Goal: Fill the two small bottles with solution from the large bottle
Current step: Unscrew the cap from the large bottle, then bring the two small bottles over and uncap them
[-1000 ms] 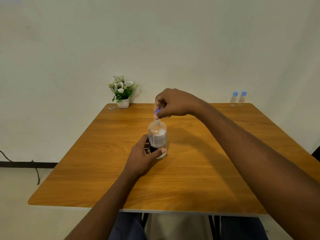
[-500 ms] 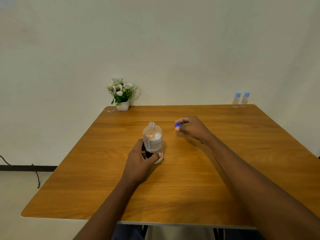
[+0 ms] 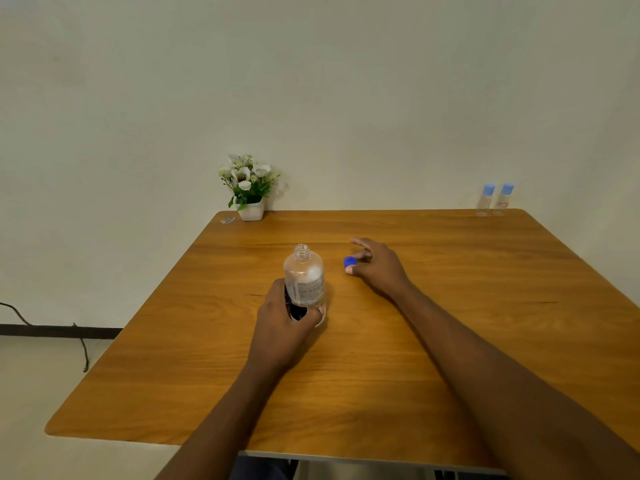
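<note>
— Fingers?
— On the left hand (image 3: 280, 327), curled round the upright, uncapped large bottle (image 3: 304, 278); on the right hand (image 3: 377, 268), spread just right of it, thumb perhaps touching the blue cap (image 3: 349, 261).
— The small bottles (image 3: 486, 200)?
— Far behind it, rightward.

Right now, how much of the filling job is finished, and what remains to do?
Done: the large bottle is uncapped, its neck open. In hand: the left hand grips its base; the right hand is down by the table with the blue cap at its thumb, pinching or not, unclear. Left: both small bottles stand capped at the far corner, unfilled.
</note>
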